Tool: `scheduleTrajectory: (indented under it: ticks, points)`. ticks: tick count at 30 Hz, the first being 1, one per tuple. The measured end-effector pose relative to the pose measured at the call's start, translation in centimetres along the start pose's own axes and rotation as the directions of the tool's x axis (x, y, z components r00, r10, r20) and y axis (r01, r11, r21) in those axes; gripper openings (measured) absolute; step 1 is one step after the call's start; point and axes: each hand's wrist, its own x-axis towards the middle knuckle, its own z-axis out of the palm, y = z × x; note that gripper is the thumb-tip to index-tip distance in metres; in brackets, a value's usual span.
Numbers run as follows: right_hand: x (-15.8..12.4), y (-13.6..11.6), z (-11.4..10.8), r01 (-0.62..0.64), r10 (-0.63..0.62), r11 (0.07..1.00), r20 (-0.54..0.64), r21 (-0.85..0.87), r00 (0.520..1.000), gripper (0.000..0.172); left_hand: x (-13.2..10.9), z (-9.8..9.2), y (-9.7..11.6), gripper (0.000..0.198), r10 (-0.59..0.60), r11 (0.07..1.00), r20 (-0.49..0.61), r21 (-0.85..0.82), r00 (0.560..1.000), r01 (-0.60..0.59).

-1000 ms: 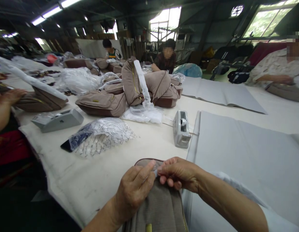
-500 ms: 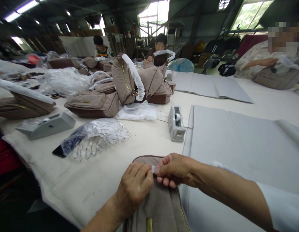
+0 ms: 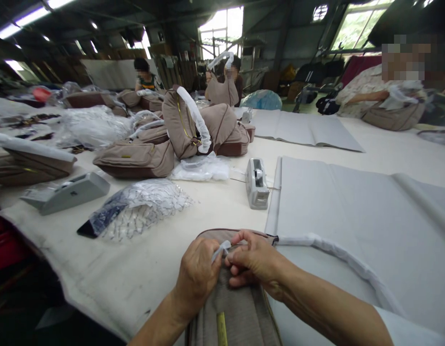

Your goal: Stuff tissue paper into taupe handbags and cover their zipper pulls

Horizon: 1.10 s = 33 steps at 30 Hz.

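left hand (image 3: 198, 275): on top of taupe bag (image 3: 234, 315), fingers curled, thumb and forefinger pinched on a small white wrap piece (image 3: 221, 249)
right hand (image 3: 254, 262): meets left hand at the same spot, fingertips closed on the wrap piece from the other side
grip: both pinched shut on the wrap piece, hands touching
taupe bag: lying flat at near table edge, directly under both hands, zipper and a yellow tab visible near bottom of frame
wrapped strap (image 3: 346, 262): white-covered, runs from bag's top right corner, arcs right across grey paper sheet (image 3: 352, 206)
tape dispenser (image 3: 256, 184): grey, just beyond the bag, beside left edge of the paper sheet
clear bag of small parts (image 3: 136, 207): left of hands, well apart
second dispenser (image 3: 66, 191): grey, far left
bag pile (image 3: 179, 132): same taupe bags mid-table, one upright with wrapped handle, plastic film beside
table (image 3: 136, 269): white cloth cover
others: three people at far side and right, each with a taupe bag
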Motion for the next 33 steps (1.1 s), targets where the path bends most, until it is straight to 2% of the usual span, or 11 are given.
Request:
scheduleTrajectory:
  ticks: [3,5,7,10,15,18,20,23,27,30,33]
  points:
    - [0.7,1.6,0.5,0.110,-0.110,0.994,-0.051,-0.014,0.993,0.036,0.7,-1.0,0.7,0.010,-0.195,0.974,0.135,-0.089,0.971,0.208]
    - [1.2,2.6,0.6,0.163,-0.163,0.987,-0.058,-0.004,0.985,0.035,1.7,-2.2,1.0,0.012,-0.304,0.922,0.327,-0.135,0.895,0.363]
    - [1.5,3.4,0.6,0.202,-0.201,0.979,-0.033,0.020,0.979,0.035,2.8,-3.4,1.0,0.012,-0.323,0.868,0.520,-0.169,0.791,0.466]
    - [1.8,4.0,0.5,0.241,-0.242,0.969,0.015,0.057,0.970,0.036,4.0,-4.6,1.0,0.012,-0.308,0.821,0.659,-0.180,0.686,0.542]
    - [2.0,4.5,0.5,0.251,-0.256,0.966,0.073,0.069,0.964,0.037,3.9,-4.5,1.2,0.014,-0.431,0.723,0.663,-0.153,0.612,0.674]
    - [2.0,4.8,0.6,0.269,-0.269,0.963,0.060,0.022,0.961,0.035,3.2,-4.1,1.6,0.017,-0.510,0.623,0.656,-0.164,0.556,0.765]
    - [1.9,5.0,0.8,0.294,-0.293,0.955,0.038,-0.030,0.955,0.033,3.0,-4.0,2.0,0.021,-0.548,0.505,0.678,-0.198,0.489,0.840]
    - [1.8,5.5,1.1,0.362,-0.365,0.925,-0.009,-0.113,0.931,0.030,2.8,-3.9,2.4,0.028,-0.594,0.276,0.719,-0.239,0.361,0.931]
    - [1.4,6.4,1.9,0.462,-0.485,0.866,-0.090,-0.193,0.870,0.028,2.3,-3.8,2.7,0.035,-0.617,-0.015,0.759,-0.277,0.209,0.961]
    - [1.2,7.0,2.3,0.516,-0.548,0.827,-0.118,-0.222,0.828,0.028,1.8,-3.5,2.6,0.040,-0.610,-0.169,0.779,-0.308,0.146,0.936]
    - [1.0,7.3,2.3,0.553,-0.598,0.783,-0.098,-0.284,0.796,0.028,1.4,-3.4,2.4,0.042,-0.611,-0.244,0.783,-0.323,0.114,0.914]
